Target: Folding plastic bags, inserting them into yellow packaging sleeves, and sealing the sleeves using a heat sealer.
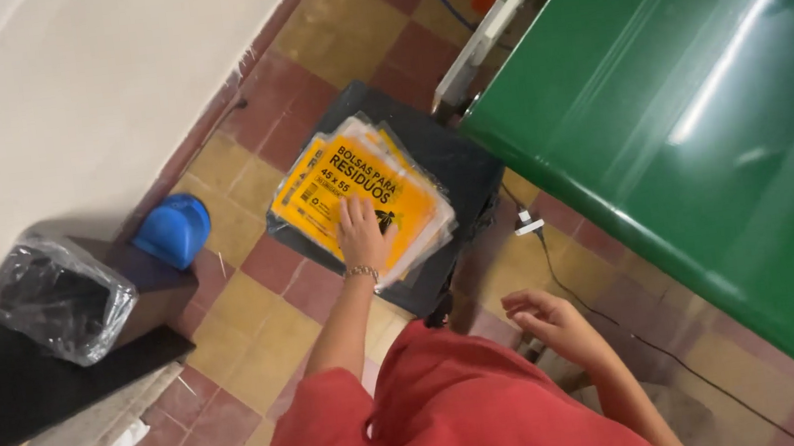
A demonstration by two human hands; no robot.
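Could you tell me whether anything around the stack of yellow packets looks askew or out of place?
Slightly. The stack of clear-wrapped yellow packets under the left hand is fanned unevenly, its edges out of line, on a dark square stool. The right hand hangs free. Nothing looks spilled or damaged.

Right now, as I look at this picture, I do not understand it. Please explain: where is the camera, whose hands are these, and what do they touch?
The camera sits on a person's head and looks down, so you see their own two bare arms and red clothing. The left hand lies flat on a stack of yellow plastic packets, which rests on a dark stool. The right hand hangs free, fingers loosely curled, holding nothing. A glossy green surface is to the right. A lined bin and a blue cap-like object are to the left, on a checked tile floor.
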